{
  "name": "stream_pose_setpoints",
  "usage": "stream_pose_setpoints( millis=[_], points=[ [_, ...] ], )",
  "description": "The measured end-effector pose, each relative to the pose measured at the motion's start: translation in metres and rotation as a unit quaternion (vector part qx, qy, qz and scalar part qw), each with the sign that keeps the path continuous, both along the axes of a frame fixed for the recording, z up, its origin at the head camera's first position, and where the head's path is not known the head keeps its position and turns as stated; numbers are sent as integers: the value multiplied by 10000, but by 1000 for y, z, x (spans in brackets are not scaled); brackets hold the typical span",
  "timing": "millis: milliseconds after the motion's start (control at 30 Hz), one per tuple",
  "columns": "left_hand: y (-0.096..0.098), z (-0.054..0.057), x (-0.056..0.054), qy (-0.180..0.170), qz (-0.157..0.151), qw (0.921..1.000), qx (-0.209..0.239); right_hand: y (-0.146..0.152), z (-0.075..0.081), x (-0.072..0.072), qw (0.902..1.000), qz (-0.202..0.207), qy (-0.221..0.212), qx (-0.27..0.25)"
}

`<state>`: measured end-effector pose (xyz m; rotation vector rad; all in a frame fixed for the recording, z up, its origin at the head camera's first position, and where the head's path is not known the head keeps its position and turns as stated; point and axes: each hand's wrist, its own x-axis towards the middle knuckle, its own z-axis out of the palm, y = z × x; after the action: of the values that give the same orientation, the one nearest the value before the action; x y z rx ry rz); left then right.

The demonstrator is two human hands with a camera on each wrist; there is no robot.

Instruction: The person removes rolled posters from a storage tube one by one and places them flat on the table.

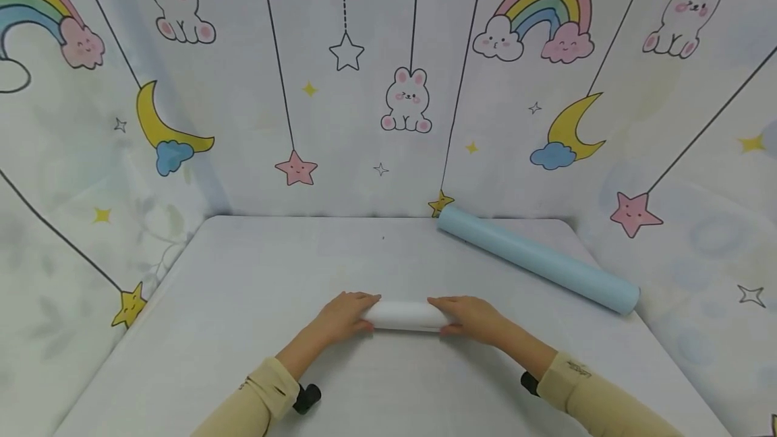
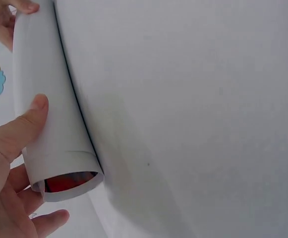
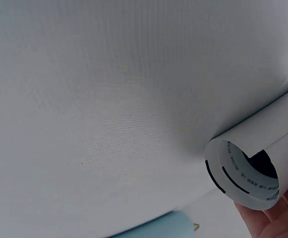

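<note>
A short white roll of paper lies crosswise near the middle of the table, in front of the person. Around its left end the left hand holds it, thumb on the near side and fingers at the far side. The right hand grips the opposite end the same way. Looking into the paper roll in the left wrist view, red and dark print shows on the inner side. From the right wrist, the open end of the paper roll shows overlapping layers with black bars and small printed text inside.
A longer light blue roll lies slanted at the back right of the white table, its far end by the back edge. Cloth walls with rainbows, rabbits and stars enclose the back and sides. Dark wrist devices show at both cuffs.
</note>
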<state>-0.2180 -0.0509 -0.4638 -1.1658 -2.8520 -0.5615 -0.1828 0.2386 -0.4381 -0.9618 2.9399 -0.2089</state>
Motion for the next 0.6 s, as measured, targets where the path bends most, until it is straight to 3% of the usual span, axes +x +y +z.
stream_pose_setpoints(
  millis=[300,600],
  points=[
    [0,4,6,28,-23,10000,29,4,-2,-1,9999,44,100,-57],
    [4,12,14,-10,182,9997,-169,8,-6,-2,9972,366,631,-159]
  ],
)
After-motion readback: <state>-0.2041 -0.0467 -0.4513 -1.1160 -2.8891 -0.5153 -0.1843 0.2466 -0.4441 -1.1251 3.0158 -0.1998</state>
